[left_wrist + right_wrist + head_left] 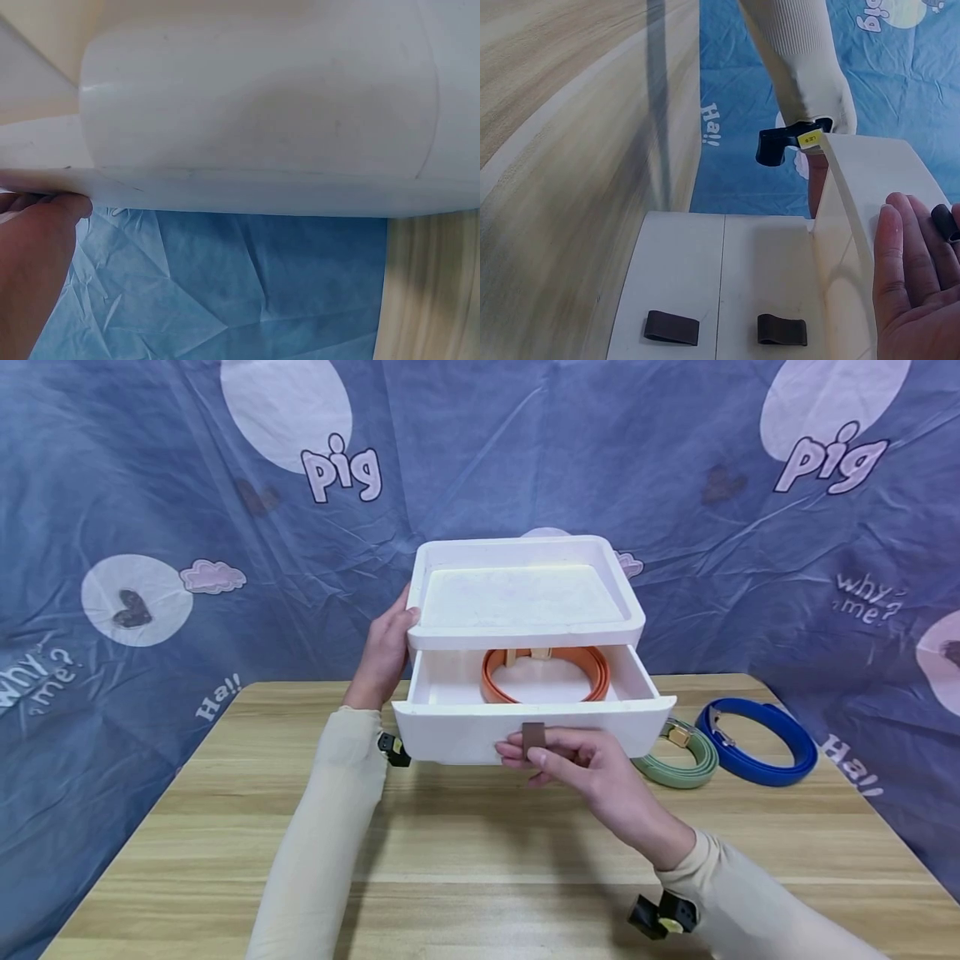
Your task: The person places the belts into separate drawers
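A white drawer unit [525, 635] stands on the table with its top drawer [457, 735] pulled out. Inside the drawer lies a coiled orange belt [600, 672], its back part hidden under the unit's top. At the drawer front, my right hand [600, 772] pinches the brown pull tab [534, 739] between thumb and fingers. My left hand [384, 652] rests against the unit's upper left side, thumb near the front edge; the far fingers are hidden. In the right wrist view, two lower drawer fronts carry brown tabs, one tab [782, 330] beside another tab [671, 328].
Right of the unit, a coiled green belt [678, 775] with a gold-coloured buckle lies partly behind the drawer. Beside it lies a coiled blue belt [776, 768]. The wooden table [465, 885] meets a printed blue cloth [525, 460] behind and at the sides.
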The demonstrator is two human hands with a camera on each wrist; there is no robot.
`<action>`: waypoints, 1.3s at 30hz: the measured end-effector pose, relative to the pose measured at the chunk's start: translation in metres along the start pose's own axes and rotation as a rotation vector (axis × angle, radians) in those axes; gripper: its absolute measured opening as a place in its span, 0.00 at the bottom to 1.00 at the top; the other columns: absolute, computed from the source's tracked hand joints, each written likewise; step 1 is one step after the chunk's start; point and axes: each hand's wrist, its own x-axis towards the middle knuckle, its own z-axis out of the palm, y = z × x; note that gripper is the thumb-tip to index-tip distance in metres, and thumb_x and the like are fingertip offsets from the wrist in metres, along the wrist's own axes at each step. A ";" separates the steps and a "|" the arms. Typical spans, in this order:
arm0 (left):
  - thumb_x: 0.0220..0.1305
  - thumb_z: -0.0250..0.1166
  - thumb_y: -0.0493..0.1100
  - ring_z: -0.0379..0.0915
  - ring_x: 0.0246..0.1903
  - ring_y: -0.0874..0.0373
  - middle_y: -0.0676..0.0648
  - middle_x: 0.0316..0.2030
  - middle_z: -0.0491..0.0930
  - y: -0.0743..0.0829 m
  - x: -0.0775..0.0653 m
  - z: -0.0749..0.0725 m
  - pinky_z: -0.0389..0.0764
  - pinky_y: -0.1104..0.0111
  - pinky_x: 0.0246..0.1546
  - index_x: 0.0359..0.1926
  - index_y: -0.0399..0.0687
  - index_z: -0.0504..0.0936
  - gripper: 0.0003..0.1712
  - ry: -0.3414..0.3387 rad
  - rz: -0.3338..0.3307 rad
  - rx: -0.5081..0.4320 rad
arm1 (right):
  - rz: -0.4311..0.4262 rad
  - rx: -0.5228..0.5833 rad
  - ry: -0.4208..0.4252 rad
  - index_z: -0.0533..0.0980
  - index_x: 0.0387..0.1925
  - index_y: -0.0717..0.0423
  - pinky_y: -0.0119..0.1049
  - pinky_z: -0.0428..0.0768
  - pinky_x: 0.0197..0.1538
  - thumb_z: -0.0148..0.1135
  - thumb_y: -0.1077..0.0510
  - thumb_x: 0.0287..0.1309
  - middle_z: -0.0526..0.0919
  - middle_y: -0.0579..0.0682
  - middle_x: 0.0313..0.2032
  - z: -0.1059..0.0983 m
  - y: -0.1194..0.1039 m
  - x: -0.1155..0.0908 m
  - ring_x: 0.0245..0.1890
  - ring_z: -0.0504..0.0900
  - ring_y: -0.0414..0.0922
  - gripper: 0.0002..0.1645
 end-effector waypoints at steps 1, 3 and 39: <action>0.73 0.45 0.45 0.49 0.70 0.64 0.55 0.74 0.54 0.000 0.000 0.000 0.58 0.65 0.67 0.76 0.48 0.55 0.33 0.002 -0.002 0.006 | 0.000 -0.004 0.002 0.79 0.56 0.62 0.52 0.79 0.49 0.54 0.59 0.71 0.83 0.56 0.51 0.000 0.000 0.000 0.53 0.81 0.55 0.18; 0.73 0.46 0.45 0.49 0.70 0.64 0.55 0.74 0.54 0.001 0.000 0.000 0.58 0.64 0.67 0.76 0.48 0.55 0.33 0.006 -0.004 0.016 | 0.000 -0.010 0.004 0.79 0.56 0.62 0.51 0.80 0.48 0.54 0.59 0.71 0.84 0.56 0.50 0.000 0.000 0.001 0.53 0.81 0.54 0.18; 0.73 0.45 0.45 0.49 0.70 0.64 0.55 0.74 0.54 0.000 0.000 0.000 0.58 0.63 0.67 0.77 0.48 0.54 0.33 0.004 -0.016 -0.009 | -0.019 0.030 0.027 0.78 0.57 0.62 0.50 0.80 0.48 0.54 0.60 0.70 0.83 0.56 0.52 -0.002 0.004 0.009 0.53 0.80 0.54 0.18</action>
